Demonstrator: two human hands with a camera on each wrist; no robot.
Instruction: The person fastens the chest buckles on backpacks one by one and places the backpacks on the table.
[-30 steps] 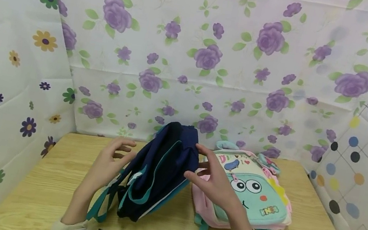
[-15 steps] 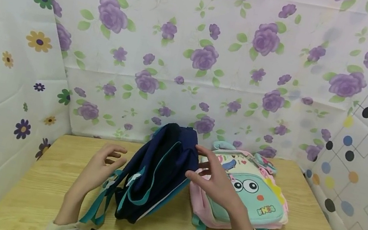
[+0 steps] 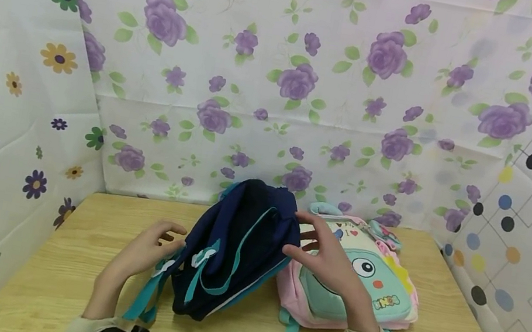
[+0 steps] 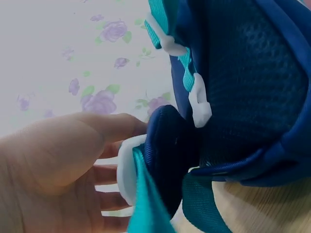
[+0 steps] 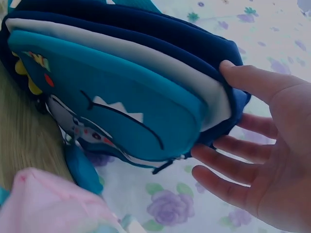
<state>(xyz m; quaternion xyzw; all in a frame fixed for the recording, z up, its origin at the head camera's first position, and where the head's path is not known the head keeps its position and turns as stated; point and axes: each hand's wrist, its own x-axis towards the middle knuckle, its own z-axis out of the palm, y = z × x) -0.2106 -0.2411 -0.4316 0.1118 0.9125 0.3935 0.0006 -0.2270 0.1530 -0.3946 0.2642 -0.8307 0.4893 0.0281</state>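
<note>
A dark blue backpack (image 3: pixel 285 211) stands tilted on the table, its strap side toward my left hand (image 3: pixel 144 251). That hand holds the padded end of a shoulder strap (image 4: pixel 167 141), thumb against the pad and fingers behind its white buckle (image 4: pixel 127 170). On the other side my right hand (image 3: pixel 331 263) grips the backpack's edge, thumb on one face and fingers spread along the other. The right wrist view shows the backpack's teal front pocket (image 5: pixel 112 92), with a mouth and white teeth. Teal webbing (image 3: pixel 146 299) hangs down at the left.
A pink and mint backpack (image 3: pixel 384 282) with big cartoon eyes lies at the right, partly behind my right arm. The wooden table (image 3: pixel 74 251) ends at a flowered cloth (image 3: pixel 258 87) at the back. Patterned cloths hang on both sides.
My left hand moved away from the backpack, then came back in to its shoulder strap. The backpack has shifted and turned slightly to the right, with my right hand moving along with it.
</note>
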